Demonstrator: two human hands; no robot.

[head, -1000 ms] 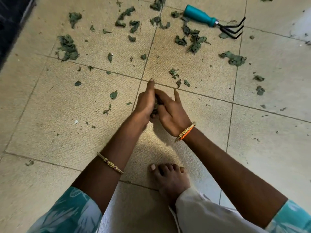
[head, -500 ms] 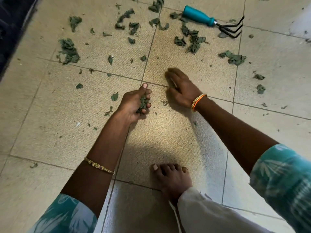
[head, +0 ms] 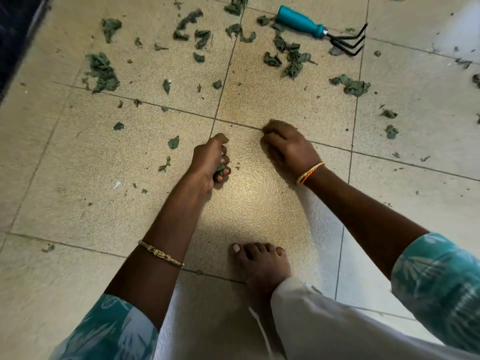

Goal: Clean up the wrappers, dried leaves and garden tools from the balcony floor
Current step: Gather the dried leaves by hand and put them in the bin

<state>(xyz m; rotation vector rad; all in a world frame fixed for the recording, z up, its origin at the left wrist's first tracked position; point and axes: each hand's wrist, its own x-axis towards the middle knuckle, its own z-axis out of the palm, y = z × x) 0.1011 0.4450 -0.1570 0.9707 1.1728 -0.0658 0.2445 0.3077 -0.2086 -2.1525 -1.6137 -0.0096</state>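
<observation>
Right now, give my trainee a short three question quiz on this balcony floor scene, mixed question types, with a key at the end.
1. True or false: the left hand grips a bunch of dried leaves.
2. Multiple choice: the hand rake with the teal handle lies A) under the bare foot, B) at the far side of the floor beyond the right hand, C) in the left hand.
3. Fill in: the rake's dark prongs point toward the person's ____ side.

Key: 1 true; 2 B; 3 right.
</observation>
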